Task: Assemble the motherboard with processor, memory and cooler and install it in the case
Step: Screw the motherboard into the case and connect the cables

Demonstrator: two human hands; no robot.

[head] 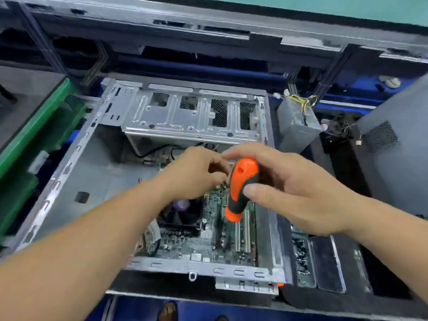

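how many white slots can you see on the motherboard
2, side by side on the motherboard near its right edge: one white slot and one to its right, below the screwdriver. Hands may hide more.

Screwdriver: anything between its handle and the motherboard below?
Nothing visible. The right hand holds the screwdriver directly over the motherboard in the case. The left hand sits beside it; the tip isn't clearly visible.

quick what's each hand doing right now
Left hand: fingers curled by the screwdriver shaft; whether it pinches anything cannot be told.
Right hand: holds the screwdriver's orange and black handle.
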